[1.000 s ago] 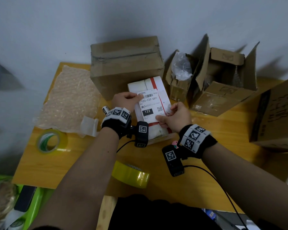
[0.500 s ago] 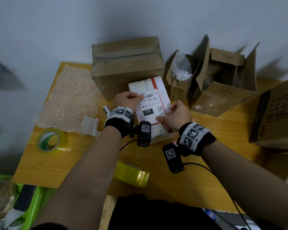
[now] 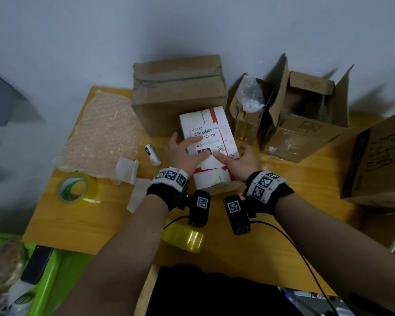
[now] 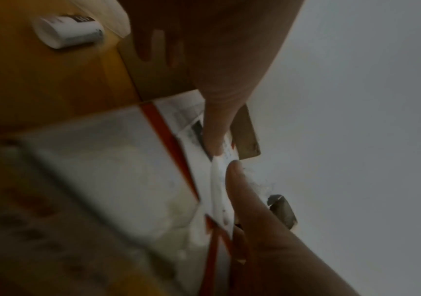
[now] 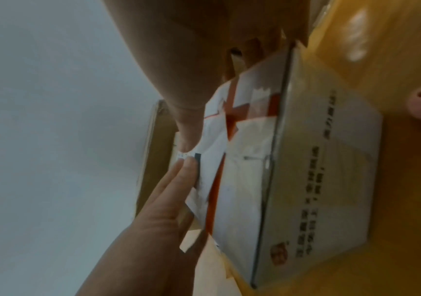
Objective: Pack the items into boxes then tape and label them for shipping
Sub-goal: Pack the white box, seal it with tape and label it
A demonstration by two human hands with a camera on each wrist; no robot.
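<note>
A white box with red stripes (image 3: 217,181) lies at the middle of the yellow table (image 3: 82,222), a white shipping label (image 3: 209,133) flat on its top. My left hand (image 3: 187,149) lies on the label's left half with straight fingers pressing it down. My right hand (image 3: 237,159) presses the label's lower right with a straight index finger. In the left wrist view my left hand's fingertips (image 4: 211,144) touch the label (image 4: 219,192) on the box (image 4: 118,160). The right wrist view shows both hands on the label (image 5: 209,166) over the box (image 5: 318,180).
A taped brown box (image 3: 178,92) stands behind; open cartons (image 3: 306,124) and a small carton with a plastic bag (image 3: 246,115) stand right. A large carton (image 3: 379,165) is far right. Bubble wrap (image 3: 103,131), a label roll (image 3: 152,154) and tape rolls (image 3: 74,188) (image 3: 187,238) lie left and near.
Both hands were pinching the label's edges over the box. Now they have flattened and press the label onto the box top, the left hand sliding across it.
</note>
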